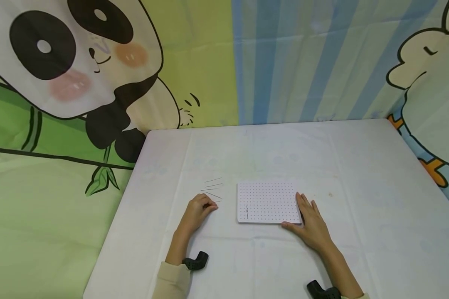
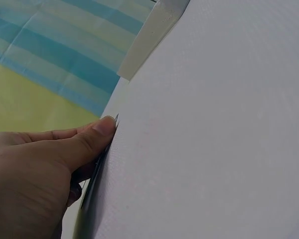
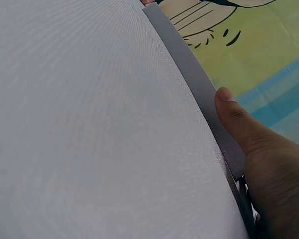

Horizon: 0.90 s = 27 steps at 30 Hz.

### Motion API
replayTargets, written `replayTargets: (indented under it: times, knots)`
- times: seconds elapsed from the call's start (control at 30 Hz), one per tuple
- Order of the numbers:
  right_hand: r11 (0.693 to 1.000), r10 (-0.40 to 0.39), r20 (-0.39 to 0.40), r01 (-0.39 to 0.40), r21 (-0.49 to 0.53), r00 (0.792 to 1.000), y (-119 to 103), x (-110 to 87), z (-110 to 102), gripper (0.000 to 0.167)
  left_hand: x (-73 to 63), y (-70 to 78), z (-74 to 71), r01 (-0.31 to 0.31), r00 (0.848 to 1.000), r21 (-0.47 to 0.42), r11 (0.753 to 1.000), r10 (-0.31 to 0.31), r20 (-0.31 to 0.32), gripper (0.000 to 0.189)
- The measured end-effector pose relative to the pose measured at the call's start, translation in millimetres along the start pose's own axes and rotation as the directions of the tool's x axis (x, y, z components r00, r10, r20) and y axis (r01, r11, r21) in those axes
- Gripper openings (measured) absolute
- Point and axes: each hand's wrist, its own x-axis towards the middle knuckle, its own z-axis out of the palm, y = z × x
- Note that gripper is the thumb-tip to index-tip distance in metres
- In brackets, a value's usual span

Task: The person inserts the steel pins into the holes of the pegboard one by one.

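Note:
My left hand (image 1: pixel 197 211) is low over the table, left of a white board (image 1: pixel 269 202) dotted with small holes. Its thumb and index finger pinch a thin dark needle (image 2: pixel 116 118), whose tip shows past the thumb in the left wrist view. Several similar needles (image 1: pixel 213 185) lie just beyond those fingertips. One more dark needle (image 1: pixel 247 212) is on the board near its left front corner. My right hand (image 1: pixel 316 228) rests against the board's right front corner, fingers straight along the right side and thumb on the front edge.
A white cloth covers the table (image 1: pixel 269 265). Behind it hangs a printed curtain (image 1: pixel 198 62) with a panda and stripes. Both wrists wear black camera mounts, seen at the left wrist mount (image 1: pixel 196 261) and the right wrist mount (image 1: pixel 323 290).

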Motion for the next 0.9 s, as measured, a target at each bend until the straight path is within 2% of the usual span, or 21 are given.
replayTargets:
  times: [0.17,0.3,0.37,0.5,0.6,0.7,0.9]
  knots:
    - [1.000,0.000,0.003,0.000,0.008,1.000,0,-1.3,0,0.105,-1.0,4.4,-0.4,0.005,1.000,-0.040,0.999,-0.006,-0.008,0.008]
    - [1.000,-0.003,-0.005,0.003,0.008,1.000,0,-1.3,0,0.105,1.9,12.7,1.5,0.032,0.999,-0.143,0.989,-0.033,-0.006,0.006]
    - [1.000,-0.003,-0.005,0.004,0.010,1.000,0,-0.8,0,0.105,4.6,17.7,3.6,0.063,0.998,-0.216,0.974,-0.063,0.009,0.008]
    - [1.000,0.000,-0.002,0.000,0.010,1.000,0,-0.1,-1,0.105,9.5,26.4,9.1,0.128,0.992,-0.346,0.930,-0.116,0.056,0.008]
    - [1.000,0.000,0.000,0.000,0.010,1.000,0,0.0,-1,0.106,11.5,31.5,12.5,0.164,0.986,-0.412,0.897,-0.141,0.086,0.006]
    - [1.000,-0.002,0.000,0.002,0.009,1.000,0,-0.2,-1,0.106,12.9,37.8,13.1,0.167,0.985,-0.441,0.882,-0.135,0.103,0.008]
    - [1.000,-0.005,-0.004,0.005,0.005,1.000,2,0.3,0,0.106,17.5,57.5,1.0,0.126,0.989,-0.463,0.877,-0.072,0.132,0.010]
